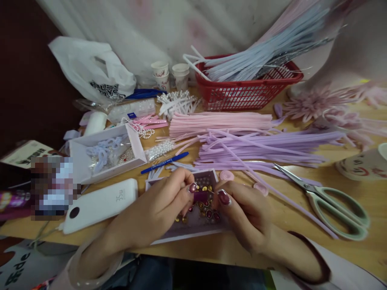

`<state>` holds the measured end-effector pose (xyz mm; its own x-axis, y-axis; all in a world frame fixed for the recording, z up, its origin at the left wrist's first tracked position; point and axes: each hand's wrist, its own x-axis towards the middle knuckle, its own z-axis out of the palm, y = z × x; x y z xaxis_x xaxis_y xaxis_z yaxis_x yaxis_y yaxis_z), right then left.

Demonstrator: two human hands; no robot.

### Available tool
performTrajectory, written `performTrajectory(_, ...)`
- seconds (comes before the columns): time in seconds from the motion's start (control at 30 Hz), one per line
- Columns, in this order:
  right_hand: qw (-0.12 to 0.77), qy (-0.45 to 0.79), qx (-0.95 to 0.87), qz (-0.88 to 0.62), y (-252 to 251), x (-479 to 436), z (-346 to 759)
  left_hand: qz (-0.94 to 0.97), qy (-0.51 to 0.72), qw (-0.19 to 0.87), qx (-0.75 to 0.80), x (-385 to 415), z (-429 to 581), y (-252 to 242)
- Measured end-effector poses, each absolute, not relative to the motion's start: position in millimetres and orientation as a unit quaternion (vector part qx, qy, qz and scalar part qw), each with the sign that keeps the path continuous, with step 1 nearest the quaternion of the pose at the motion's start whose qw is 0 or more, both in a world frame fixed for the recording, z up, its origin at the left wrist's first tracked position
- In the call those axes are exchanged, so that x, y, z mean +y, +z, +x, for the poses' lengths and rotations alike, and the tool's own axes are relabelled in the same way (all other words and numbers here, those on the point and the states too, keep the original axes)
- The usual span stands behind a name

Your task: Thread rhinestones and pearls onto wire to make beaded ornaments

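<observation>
My left hand (165,205) and my right hand (246,213) face each other over a small open box (187,237). Both have thumb and fingers pinched together. A thin line shows near the right fingertips, too fine to name. Between the hands shows a purple piece (200,196); whether either hand grips it or it lies in the box, I cannot tell. Inside the box are several dark red gems (209,214) in metal settings, gold-coloured pieces (204,188) and pearl-like beads (203,180). My hands hide part of the box.
Green-handled scissors (338,213) lie open at right, near purple pipe cleaners (260,149) and pink ones (220,124). A white power bank (101,205), blue pen (165,162) and white box (105,175) are at left. Behind stand a red basket (242,94) and paper cups (180,76).
</observation>
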<state>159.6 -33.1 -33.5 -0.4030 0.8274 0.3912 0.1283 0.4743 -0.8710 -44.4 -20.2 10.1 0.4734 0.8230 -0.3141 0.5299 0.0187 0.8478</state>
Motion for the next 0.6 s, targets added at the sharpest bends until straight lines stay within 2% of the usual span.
performTrajectory(0.1,0.421,0.380,-0.754,-0.331,-29.7,-32.3,159.8,0.578,0.205,0.653,0.445,-22.3,-46.7,6.3)
performTrajectory(0.2,0.406,0.360,-0.772,-0.330,-27.6,-31.7,159.2,0.512,0.264,0.715,0.395,-22.2,-45.6,0.0)
performTrajectory(0.3,0.399,0.352,-0.785,-0.319,-26.3,-30.7,157.7,0.481,0.290,0.731,0.386,-22.9,-42.8,-3.1)
performTrajectory(0.6,0.384,0.333,-0.801,-0.317,-22.9,-29.5,156.9,0.484,0.264,0.738,0.388,-26.0,-38.4,-1.8)
